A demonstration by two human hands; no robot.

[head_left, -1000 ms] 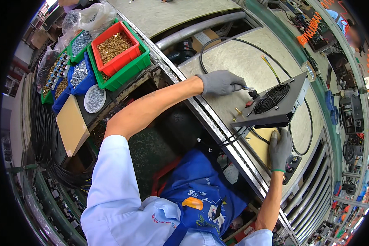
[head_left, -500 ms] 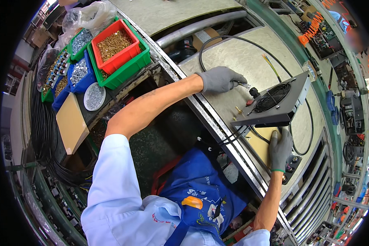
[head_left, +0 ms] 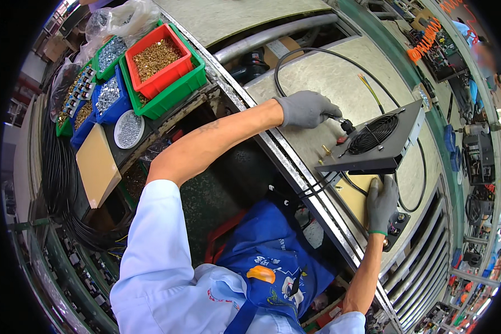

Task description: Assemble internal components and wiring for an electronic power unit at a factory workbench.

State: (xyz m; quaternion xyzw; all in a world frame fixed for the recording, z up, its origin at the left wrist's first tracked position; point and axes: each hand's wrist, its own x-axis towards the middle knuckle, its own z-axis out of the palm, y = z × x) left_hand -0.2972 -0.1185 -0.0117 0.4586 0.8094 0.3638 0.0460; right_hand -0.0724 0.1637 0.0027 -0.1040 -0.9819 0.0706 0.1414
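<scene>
My left hand [head_left: 310,109], in a grey glove, is closed with its fingertips pinched beside a black round knob [head_left: 347,126]. A small part in the pinch is mostly hidden; it looked like shiny metal a moment earlier. The knob is on a black metal panel [head_left: 403,129] with a round fan grille [head_left: 373,134], tilted up above the bench. Close to the knob, a red part [head_left: 340,140] and brass studs [head_left: 326,150] stick out. My gloved right hand [head_left: 382,207] grips the panel's lower edge, its fingertips partly hidden behind it.
A black cable [head_left: 316,49] loops over the bench [head_left: 317,75], with bare coloured wire ends [head_left: 367,84]. Under the panel lies a tan board [head_left: 353,195]. To the left stand a red bin [head_left: 136,78] of brass parts, a blue bin [head_left: 119,106] and a white dish [head_left: 129,130] of small metal parts.
My left hand has moved slightly right, and its fingertips now meet the black knob. The panel has shifted a little to the right and down; my right hand stays nearly in place.
</scene>
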